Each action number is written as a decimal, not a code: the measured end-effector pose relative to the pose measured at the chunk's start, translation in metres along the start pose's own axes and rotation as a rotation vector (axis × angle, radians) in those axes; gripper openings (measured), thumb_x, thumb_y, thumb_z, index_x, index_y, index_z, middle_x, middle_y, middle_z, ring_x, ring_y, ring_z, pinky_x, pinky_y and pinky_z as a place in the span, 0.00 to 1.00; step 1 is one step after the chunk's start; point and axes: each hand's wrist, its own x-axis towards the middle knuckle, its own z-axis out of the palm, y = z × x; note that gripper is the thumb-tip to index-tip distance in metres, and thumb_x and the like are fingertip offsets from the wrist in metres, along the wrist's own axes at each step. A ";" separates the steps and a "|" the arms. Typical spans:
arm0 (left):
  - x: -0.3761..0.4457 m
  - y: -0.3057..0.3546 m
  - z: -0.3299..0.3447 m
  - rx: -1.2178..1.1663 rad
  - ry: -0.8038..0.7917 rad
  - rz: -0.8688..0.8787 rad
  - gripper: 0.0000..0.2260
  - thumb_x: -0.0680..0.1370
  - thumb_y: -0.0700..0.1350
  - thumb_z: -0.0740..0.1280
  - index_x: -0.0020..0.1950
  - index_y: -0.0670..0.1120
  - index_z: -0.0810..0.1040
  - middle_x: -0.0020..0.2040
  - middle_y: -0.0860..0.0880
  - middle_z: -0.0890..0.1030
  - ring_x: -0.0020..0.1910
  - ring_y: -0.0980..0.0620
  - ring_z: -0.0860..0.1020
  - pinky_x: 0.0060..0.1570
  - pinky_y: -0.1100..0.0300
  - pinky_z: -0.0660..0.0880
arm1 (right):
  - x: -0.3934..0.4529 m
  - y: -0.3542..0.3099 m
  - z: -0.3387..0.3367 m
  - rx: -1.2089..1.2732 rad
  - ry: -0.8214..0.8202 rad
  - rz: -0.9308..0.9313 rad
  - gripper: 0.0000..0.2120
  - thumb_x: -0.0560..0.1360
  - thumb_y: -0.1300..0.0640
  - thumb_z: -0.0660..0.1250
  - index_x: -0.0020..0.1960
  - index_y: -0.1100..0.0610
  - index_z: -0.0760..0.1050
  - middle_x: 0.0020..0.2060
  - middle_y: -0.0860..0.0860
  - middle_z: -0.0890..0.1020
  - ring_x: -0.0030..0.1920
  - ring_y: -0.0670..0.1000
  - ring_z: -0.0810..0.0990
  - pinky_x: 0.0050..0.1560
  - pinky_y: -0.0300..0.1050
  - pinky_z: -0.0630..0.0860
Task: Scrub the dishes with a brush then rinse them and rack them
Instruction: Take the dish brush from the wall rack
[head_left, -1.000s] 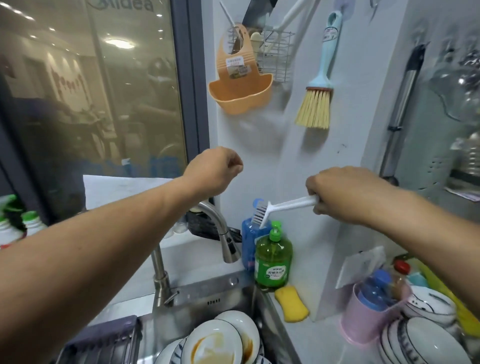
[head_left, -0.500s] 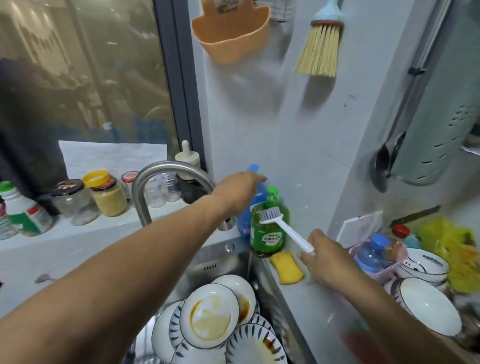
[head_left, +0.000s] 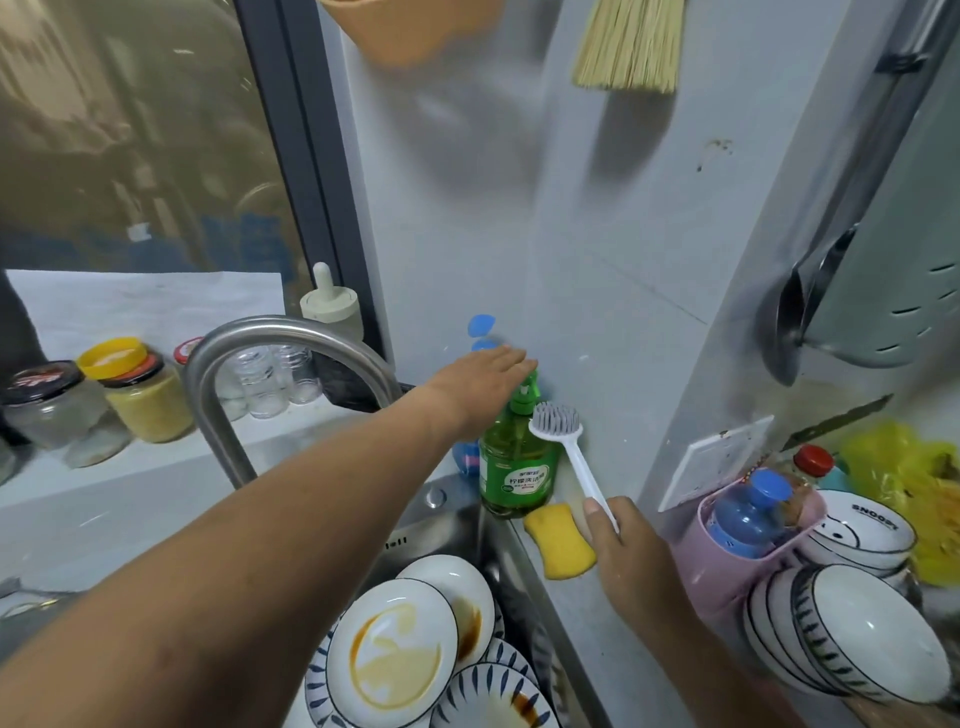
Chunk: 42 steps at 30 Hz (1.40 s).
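At far left, jars (head_left: 148, 395) line a pale ledge under a dark window. A curved steel faucet (head_left: 270, 345) arches in front of them. Below it the sink (head_left: 441, 530) holds stacked dirty plates (head_left: 395, 657), smeared brown, filling the part of the basin in view up to its right wall.

The left hand (head_left: 480, 387) reaches across above the plates, fingers straight and flat, palm down over the pump top of a green soap bottle (head_left: 517, 467); whether it touches the pump cannot be told. The bottle stands at the sink's back right corner, close against the grey wall.

Just right of the bottle, the white dish brush (head_left: 566, 441) points bristles-up. The right hand (head_left: 631, 556) grips its handle's lower end, fingers curled round it. A yellow sponge (head_left: 558, 540) lies on the narrow counter strip, touching the hand's left side.

Further right, a pink caddy (head_left: 727, 577) with a blue-capped bottle crowds the counter, and stacked bowls (head_left: 852, 639) lean along the right edge.
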 end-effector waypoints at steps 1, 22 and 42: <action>0.003 0.000 0.001 0.008 -0.018 0.010 0.39 0.80 0.28 0.60 0.85 0.46 0.45 0.85 0.47 0.47 0.84 0.49 0.46 0.81 0.55 0.47 | 0.003 0.001 0.001 -0.003 -0.005 -0.006 0.16 0.85 0.47 0.57 0.40 0.52 0.65 0.28 0.48 0.71 0.30 0.47 0.71 0.32 0.42 0.68; 0.009 0.010 0.006 -0.028 -0.066 -0.011 0.38 0.81 0.28 0.59 0.85 0.48 0.45 0.85 0.49 0.45 0.83 0.50 0.48 0.80 0.56 0.52 | 0.017 0.006 0.004 -0.040 -0.041 -0.098 0.16 0.85 0.46 0.57 0.42 0.52 0.67 0.27 0.48 0.71 0.29 0.45 0.71 0.29 0.39 0.64; -0.046 -0.006 -0.008 0.110 -0.115 -0.224 0.22 0.77 0.34 0.69 0.71 0.44 0.72 0.63 0.44 0.79 0.59 0.43 0.79 0.52 0.50 0.76 | -0.012 -0.001 -0.008 0.043 -0.035 -0.212 0.15 0.84 0.46 0.58 0.40 0.50 0.67 0.27 0.47 0.69 0.26 0.42 0.69 0.28 0.36 0.66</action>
